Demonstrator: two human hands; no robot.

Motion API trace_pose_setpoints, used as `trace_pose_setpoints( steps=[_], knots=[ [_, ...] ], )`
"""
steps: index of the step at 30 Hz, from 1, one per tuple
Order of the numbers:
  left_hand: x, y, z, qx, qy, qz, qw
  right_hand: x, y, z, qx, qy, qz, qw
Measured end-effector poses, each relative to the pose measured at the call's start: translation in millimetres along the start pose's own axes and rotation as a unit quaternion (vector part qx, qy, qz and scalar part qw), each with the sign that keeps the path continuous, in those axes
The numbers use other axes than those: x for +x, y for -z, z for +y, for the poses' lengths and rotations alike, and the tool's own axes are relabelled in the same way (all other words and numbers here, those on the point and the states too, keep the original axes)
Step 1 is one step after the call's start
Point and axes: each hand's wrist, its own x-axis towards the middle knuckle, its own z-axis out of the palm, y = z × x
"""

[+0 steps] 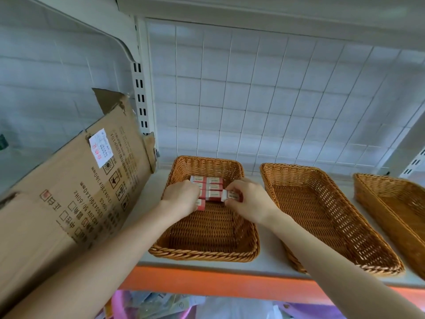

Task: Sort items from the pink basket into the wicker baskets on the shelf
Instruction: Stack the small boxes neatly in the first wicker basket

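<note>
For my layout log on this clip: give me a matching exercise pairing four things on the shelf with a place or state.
Things:
1 cardboard box
2 left basket
3 right basket
4 right hand

Place or state:
A pinches a small box
B partly out of frame
C tilted, far left
D holds red-and-white boxes

Pairs: 1-C, 2-D, 3-B, 4-A

Both forearms (110,256) (333,256) (and both hands (181,197) (249,202)) are bare.

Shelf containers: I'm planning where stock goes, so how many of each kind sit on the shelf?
Wicker baskets: 3
Cardboard box: 1
Total: 4
The small boxes in the left basket are contents, not counted.
</note>
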Motion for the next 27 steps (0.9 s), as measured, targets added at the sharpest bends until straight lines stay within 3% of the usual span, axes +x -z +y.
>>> trace_pose_setpoints(
  steps=[14, 27],
  knots=[
    [-0.4, 0.2, -1.9, -0.01, -0.004, 0.014, 1.0, 8.4, -1.3, -0.6, -0.022, 0.012, -0.009, 1.0],
    [-6.6, 1.4, -2.5, -0.017, -0.007, 0.018, 1.0, 36.7, -33.8, -18.4, -0.185, 0.017, -0.116, 0.976]
  ],
)
